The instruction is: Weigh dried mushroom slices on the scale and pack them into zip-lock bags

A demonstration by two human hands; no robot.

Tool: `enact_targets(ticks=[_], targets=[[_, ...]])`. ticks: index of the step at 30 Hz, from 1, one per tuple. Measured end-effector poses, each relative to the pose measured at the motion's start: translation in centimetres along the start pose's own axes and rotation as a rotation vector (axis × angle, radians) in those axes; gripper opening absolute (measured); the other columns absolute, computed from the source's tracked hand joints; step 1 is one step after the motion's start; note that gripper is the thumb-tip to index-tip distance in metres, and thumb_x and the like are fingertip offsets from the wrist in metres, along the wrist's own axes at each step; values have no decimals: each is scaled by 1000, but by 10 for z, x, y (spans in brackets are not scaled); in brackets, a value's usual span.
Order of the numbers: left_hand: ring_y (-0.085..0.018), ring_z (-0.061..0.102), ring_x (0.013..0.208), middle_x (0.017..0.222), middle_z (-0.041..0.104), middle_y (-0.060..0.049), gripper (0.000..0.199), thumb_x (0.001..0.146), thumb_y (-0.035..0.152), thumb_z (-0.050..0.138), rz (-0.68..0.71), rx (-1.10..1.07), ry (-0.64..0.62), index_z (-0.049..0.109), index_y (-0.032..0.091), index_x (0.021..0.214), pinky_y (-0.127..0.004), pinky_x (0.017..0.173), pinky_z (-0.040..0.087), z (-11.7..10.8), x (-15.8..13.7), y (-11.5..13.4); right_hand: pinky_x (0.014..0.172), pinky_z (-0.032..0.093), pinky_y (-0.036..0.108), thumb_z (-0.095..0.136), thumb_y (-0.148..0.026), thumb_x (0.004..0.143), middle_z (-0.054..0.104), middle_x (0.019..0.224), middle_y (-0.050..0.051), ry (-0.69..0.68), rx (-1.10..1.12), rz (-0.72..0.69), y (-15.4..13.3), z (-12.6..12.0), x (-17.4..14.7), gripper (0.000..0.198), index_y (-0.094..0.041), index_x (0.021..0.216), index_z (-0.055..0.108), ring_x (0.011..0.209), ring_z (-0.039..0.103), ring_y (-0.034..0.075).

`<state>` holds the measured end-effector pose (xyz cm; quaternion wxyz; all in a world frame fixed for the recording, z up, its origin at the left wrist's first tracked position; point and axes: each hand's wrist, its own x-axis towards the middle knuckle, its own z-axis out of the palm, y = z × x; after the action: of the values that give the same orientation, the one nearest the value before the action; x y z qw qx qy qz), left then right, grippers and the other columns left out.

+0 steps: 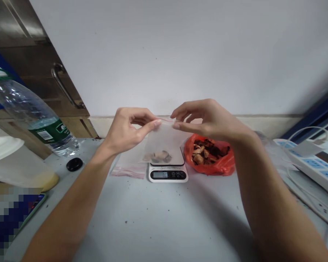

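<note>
Between my two hands hangs a clear zip bag [168,140] with a few brownish dried slices [161,156] at its bottom. My left hand [135,127] pinches the bag's top edge at the left. At the right of the same edge, my right hand [205,120] grips it between thumb and fingers. Behind and below the bag stands a white digital kitchen scale [168,174], its plate mostly hidden. A red plastic bag [210,167] full of dried slices [205,151] lies open beside the scale, under my right forearm.
Flat zip bags [129,170] lie left of the scale. Farther left are a water bottle [46,123], a black cap [74,164] and a white-lidded plastic container [16,163]. A power strip [314,165] with white cables is at the right. A white wall [166,54] rises behind.
</note>
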<state>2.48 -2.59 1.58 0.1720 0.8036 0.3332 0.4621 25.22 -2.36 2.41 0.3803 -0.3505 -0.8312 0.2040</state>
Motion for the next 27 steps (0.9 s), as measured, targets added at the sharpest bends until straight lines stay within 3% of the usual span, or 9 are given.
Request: enact_targets(ticks=[5,11,18,27], targets=[[-17,72,67,71,77,-3,23,85,37,72,44,21,-30,76,18,74,-26,67,59,9,-2,3,71,52,35,70,-53,82,73,78,6,-41,36,-41,-10,8,4,35,-18,76,72,73,64,19],[-17,71,71,76,77,-1,17,88,32,66,31,75,-115,76,20,81,-27,71,58,11,-3,4,66,47,32,69,-44,84,70,75,4,-66,-4,-56,-13,11,3,28,-19,71,67,71,60,17],[-14,57,62,70,66,0,21,92,23,52,247,359,-167,64,20,76,-27,62,46,7,-3,3,67,46,30,63,-34,87,71,78,4,-110,-28,-82,-5,15,5,20,-18,76,67,70,59,16],[-15,58,64,73,65,0,20,92,29,51,233,412,-164,60,21,75,-27,65,44,-11,2,-1,59,44,29,65,-45,86,69,77,5,-119,-53,-19,12,0,2,29,-18,76,66,66,57,15]])
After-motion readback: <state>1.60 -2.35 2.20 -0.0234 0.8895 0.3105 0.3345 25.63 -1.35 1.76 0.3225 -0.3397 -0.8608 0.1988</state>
